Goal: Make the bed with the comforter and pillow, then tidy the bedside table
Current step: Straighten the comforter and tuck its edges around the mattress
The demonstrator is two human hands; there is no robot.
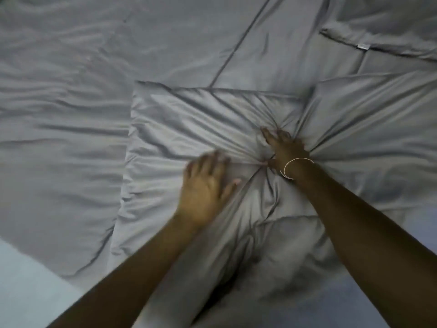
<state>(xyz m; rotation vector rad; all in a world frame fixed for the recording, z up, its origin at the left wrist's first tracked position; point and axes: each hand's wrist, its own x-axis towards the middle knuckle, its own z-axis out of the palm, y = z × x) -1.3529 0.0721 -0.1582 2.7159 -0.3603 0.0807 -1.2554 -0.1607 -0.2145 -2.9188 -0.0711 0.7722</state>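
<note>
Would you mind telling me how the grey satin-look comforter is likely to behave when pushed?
The grey satin-look comforter is probably floppy: it bunches into radiating creases at the right hand. Its sheen suggests it may slide under the flat left hand.

I count two bare hands, the left hand (205,188) and the right hand (285,150), one thin pale wrist bangle (295,167), and one rumpled grey quilted comforter (189,129).
</note>
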